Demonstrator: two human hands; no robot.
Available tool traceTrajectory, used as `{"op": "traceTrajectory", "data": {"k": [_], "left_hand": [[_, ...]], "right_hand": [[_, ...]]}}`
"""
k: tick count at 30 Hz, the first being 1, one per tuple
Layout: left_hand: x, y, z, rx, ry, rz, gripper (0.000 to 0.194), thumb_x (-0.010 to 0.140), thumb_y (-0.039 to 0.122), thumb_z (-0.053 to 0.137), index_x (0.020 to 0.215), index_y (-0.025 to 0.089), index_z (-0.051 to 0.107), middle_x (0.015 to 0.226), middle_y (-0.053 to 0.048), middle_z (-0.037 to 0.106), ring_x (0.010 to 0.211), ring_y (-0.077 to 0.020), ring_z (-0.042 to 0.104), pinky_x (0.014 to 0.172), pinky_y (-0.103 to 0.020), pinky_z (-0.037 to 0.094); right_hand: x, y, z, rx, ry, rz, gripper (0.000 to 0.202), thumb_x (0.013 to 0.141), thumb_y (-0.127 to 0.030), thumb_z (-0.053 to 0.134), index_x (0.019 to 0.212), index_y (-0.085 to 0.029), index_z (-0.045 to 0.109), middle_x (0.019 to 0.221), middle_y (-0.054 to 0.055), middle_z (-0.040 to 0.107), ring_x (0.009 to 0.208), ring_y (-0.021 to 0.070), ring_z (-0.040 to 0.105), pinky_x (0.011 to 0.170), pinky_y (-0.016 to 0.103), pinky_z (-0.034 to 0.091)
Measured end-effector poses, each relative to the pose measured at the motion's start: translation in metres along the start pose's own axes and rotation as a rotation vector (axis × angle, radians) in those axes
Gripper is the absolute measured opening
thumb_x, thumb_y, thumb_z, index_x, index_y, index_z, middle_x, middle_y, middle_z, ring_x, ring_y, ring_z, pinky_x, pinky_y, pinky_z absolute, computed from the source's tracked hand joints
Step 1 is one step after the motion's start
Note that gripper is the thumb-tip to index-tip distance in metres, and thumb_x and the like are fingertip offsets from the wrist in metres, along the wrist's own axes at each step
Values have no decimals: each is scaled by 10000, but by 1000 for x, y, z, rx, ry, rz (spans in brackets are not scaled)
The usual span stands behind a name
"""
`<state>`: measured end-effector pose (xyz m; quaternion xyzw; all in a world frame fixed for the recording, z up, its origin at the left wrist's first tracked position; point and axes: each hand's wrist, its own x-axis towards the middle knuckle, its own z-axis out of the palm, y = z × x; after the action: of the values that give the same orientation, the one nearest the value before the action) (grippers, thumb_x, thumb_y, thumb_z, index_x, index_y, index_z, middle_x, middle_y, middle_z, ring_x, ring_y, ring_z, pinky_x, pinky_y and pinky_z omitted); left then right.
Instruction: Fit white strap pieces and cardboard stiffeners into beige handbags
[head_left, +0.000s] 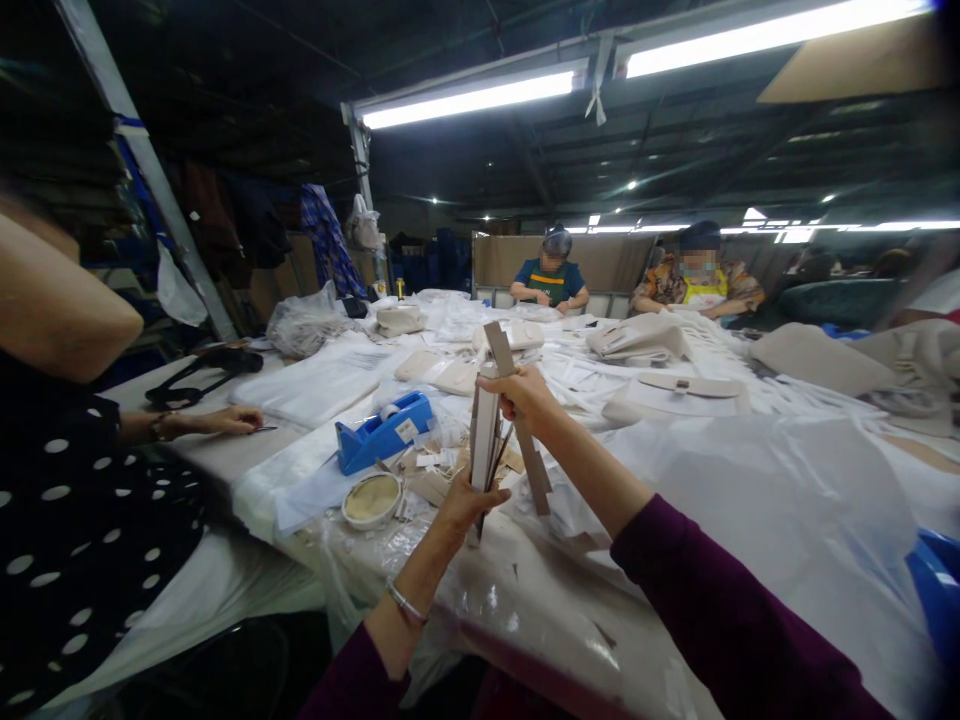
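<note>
My left hand [466,505] is closed round the lower part of an upright bundle of pale, narrow strips [486,428], some with darker edges. Their lower ends reach down to the table. At the top of the bundle is my right hand [529,398], closed on a flat grey-beige strip [535,475] that slants past the bundle and sticks out above and below the fingers. Whether the right fingers also grip the bundle's top, I cannot tell. What the strips are made of is unclear.
Left of my hands stand a blue tape dispenser [384,430] and a round tub [372,500] of yellowish stuff. Beige bags [675,396] and plastic sheeting [757,500] cover the right. A person in a dotted garment [82,520] stands close left; two people work across the table.
</note>
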<state>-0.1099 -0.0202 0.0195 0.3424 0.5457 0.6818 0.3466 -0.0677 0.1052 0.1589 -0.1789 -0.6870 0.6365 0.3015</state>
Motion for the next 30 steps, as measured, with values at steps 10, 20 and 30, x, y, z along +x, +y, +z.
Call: {"op": "traceTrajectory", "data": {"k": [10,20,30], "left_hand": [[-7,-4,3,-47,7,49,555,567,240,789,1066,143,566,590,59,500,494,-60,406,496,-201,320],[-15,-21,-6,-69,57,20,365,514,263,824,751,152,568,641,12,562,556,-112,503,540,-239,406],[-13,-24,-7,-96,65,49,481,555,249,807,960,165,562,698,33,570,561,-96,509,556,-237,442]], "right_hand": [[4,-31,-3,-222,-109,-63,228,619,-214,659,496,-175,472,284,-65,349,255,52,276,291,210,189],[-6,-40,5,-215,-101,-100,288,633,-224,693,478,-178,455,284,-64,355,263,43,277,306,207,207],[9,-79,-20,123,137,-204,258,634,-282,761,653,-177,526,461,-61,475,386,49,393,330,162,281]]}}
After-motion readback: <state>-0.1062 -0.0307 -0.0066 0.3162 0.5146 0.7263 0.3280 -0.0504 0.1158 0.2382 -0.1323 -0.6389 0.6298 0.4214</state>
